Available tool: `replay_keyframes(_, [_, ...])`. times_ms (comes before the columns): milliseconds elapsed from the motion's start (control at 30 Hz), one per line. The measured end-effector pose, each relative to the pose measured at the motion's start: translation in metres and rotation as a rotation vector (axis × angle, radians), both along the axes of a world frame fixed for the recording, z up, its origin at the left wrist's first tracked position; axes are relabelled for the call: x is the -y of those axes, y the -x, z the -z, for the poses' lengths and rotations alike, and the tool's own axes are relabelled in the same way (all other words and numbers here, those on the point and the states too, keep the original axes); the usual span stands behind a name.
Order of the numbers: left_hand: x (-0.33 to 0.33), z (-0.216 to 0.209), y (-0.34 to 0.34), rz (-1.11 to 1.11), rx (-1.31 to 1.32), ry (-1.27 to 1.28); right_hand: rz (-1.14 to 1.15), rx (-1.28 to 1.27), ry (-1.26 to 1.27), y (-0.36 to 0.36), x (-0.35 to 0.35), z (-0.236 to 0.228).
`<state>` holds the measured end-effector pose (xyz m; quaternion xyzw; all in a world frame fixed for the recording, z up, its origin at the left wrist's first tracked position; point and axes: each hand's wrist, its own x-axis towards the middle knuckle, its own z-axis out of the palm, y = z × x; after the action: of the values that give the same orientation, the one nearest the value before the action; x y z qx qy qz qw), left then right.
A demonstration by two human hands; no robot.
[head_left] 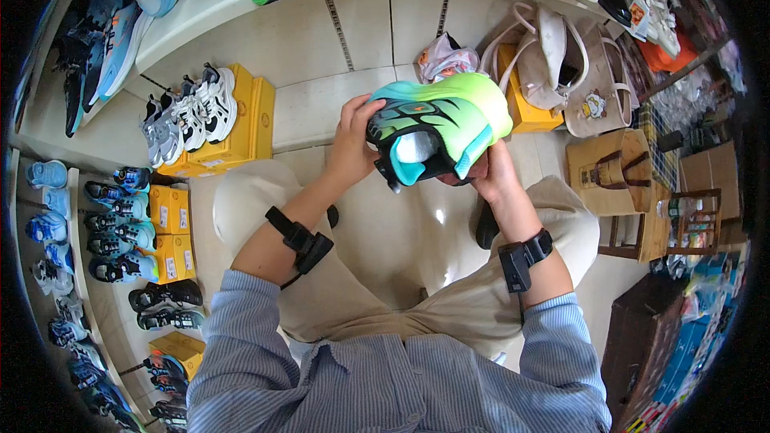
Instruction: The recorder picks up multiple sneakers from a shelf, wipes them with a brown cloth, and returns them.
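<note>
Touching left hand (351,143) and right hand (499,175), a green shoe (445,112) lies between.

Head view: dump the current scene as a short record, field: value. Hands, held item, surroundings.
held item: green-and-teal shoe with black markings
left hand: grips the shoe's left end
right hand: grips its right end, from below
item position: raised off the floor, in front of the person
wrists: a black strapped device on each
left side: white-and-black sneakers on yellow boxes
right side: beige handbag by another yellow box; dark brown box lower down
</note>
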<state>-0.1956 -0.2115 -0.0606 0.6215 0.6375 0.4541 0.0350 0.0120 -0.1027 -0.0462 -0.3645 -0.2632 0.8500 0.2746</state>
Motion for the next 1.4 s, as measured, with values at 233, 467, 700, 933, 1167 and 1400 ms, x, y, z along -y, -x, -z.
replay_keyframes(233, [0.003, 0.0, 0.01, -0.016, -0.014, -0.013, -0.018, -0.141, -0.019, -0.016, -0.01, -0.01])
replay_keyframes(467, [0.011, -0.002, 0.021, 0.043, -0.042, 0.064, -0.014, -0.168, -0.019, -0.032, -0.016, -0.027])
replay_keyframes(700, [0.024, 0.015, 0.029, 0.123, 0.077, 0.279, -0.042, -0.136, -0.005, -0.042, -0.015, -0.025])
replay_keyframes(933, [0.033, 0.04, 0.03, 0.169, 0.374, 0.48, -0.045, -0.158, -0.044, -0.052, -0.016, -0.033])
replay_keyframes(1167, [0.03, 0.028, 0.01, 0.308, 0.398, 0.536, 0.559, 0.44, -1.437, -0.055, -0.03, -0.04])
replay_keyframes(1400, [0.02, 0.023, -0.008, 0.563, 0.882, 0.739, 0.517, 0.287, -1.62, -0.025, -0.018, -0.035])
